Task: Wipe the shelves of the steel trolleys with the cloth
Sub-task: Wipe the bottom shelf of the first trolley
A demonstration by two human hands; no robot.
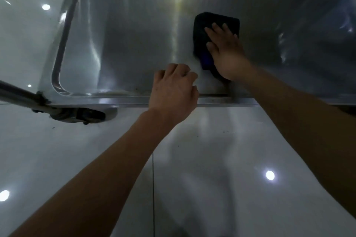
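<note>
On one steel shelf [134, 44], one cloth [212, 25] under flat right hand [225, 52], left hand [173, 90] curled on rim

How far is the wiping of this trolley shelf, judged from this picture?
Done: cannot tell; the steel shelf shows no clear wiped zone. In hand: the right hand presses the dark cloth flat near the shelf's middle, while the left hand rests curled on the near rim. Left: specks remain along the near edge; other shelves are unseen.
</note>
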